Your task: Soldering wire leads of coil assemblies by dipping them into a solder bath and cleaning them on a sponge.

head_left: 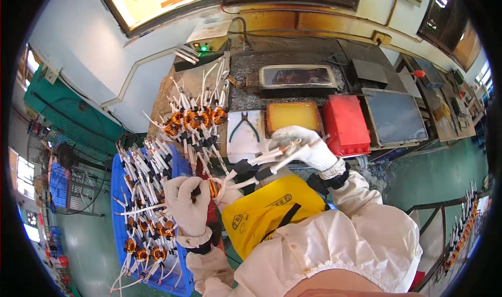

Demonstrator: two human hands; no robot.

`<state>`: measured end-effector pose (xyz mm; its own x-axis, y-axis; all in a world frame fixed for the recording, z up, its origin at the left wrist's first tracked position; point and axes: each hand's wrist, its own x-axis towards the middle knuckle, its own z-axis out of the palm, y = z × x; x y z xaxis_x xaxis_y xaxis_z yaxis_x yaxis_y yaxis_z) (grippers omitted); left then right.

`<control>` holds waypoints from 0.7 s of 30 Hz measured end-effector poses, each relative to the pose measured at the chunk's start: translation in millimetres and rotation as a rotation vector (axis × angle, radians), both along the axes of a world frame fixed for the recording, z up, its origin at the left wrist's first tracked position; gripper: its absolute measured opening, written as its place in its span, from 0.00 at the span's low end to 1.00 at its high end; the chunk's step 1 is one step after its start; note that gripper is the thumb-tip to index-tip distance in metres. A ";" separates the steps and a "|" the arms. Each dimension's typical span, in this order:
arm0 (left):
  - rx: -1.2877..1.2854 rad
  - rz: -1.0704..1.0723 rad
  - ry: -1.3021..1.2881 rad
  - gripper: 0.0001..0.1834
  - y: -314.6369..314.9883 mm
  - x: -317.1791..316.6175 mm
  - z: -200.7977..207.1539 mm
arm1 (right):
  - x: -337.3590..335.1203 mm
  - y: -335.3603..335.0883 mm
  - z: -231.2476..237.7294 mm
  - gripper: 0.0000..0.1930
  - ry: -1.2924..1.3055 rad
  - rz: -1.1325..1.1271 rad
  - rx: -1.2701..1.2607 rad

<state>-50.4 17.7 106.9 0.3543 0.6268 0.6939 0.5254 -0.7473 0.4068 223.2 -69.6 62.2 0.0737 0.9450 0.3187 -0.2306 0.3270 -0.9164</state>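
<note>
My left hand (187, 205), in a white glove, is closed around a copper-wound toroidal coil (213, 189) in front of my body. White-sleeved leads with black sections (264, 173) run from the coil up to the right. Also gloved, my right hand (308, 146) has its fingers closed on the far ends of those leads, just in front of a shallow tray of yellow material (293, 116). Bare lead tips show near the right fingers. Beside my left hand stands a blue bin (180, 163) with many similar coils (158, 253) and leads.
More coils (193, 119) lie piled on the bench's left. Green-handled pliers (244, 128) rest on a white sheet. Behind the yellow tray sits a rectangular metal pot (298, 76). A red box (348, 127) and grey-topped tray (395, 118) stand right; a fan (68, 156) stands left.
</note>
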 end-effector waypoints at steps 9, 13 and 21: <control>-0.077 -0.038 -0.019 0.10 -9.1 0.3 -14.0 | 4.7 -18.6 12.3 0.17 -0.185 0.123 0.200; -0.119 -0.020 -0.074 0.10 -14.4 -2.0 -18.8 | -8.6 -21.2 13.1 0.18 -0.094 -0.117 -0.132; -0.188 0.001 -0.135 0.08 -16.2 4.7 -29.5 | -10.1 -12.1 -24.5 0.20 0.309 -0.057 -0.175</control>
